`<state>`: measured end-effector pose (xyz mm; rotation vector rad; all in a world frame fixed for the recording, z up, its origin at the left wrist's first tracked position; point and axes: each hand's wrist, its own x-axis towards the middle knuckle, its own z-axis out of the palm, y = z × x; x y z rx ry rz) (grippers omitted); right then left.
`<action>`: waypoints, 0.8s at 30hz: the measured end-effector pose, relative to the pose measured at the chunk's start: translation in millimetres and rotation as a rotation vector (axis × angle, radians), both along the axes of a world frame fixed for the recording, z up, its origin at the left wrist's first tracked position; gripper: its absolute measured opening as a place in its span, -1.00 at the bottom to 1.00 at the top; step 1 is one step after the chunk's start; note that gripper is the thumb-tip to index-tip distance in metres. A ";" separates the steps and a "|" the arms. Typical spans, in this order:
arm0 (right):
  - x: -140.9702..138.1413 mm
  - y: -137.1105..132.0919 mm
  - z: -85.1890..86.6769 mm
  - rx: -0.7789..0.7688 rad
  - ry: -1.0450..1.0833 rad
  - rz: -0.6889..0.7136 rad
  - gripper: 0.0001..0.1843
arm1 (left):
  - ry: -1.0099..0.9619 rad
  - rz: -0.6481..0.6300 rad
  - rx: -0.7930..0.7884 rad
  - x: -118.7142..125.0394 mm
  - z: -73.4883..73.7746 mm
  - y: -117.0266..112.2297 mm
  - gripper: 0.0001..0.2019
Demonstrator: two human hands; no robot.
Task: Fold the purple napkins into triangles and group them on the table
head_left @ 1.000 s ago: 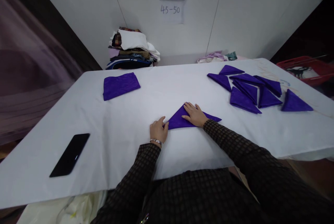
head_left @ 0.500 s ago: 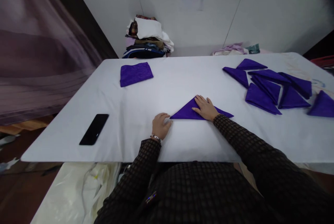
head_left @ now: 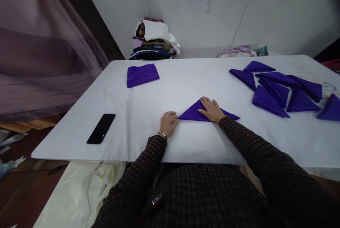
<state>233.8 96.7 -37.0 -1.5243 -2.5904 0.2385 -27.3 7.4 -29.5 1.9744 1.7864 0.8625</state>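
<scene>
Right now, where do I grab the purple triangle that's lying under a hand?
I'd pinch the purple triangle by its pointed left tip, coming from the left, where the left hand is: the cloth lies flat, and the right hand covers part of its middle.

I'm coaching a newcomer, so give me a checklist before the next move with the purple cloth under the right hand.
1. Right hand flat on the triangular purple cloth: ok.
2. Left hand by the cloth's left tip: ok.
3. Left fingers pinching that tip: cannot tell.
4. Layers aligned beneath the right hand: cannot tell, hidden.
5. Phone apart from the cloth: ok.
6. Other purple triangles apart from it: ok.
</scene>
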 end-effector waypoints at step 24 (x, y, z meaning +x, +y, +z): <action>-3.7 -1.8 3.6 0.032 0.054 -0.013 -0.32 | 0.421 -0.405 0.093 86.3 23.6 33.1 -0.52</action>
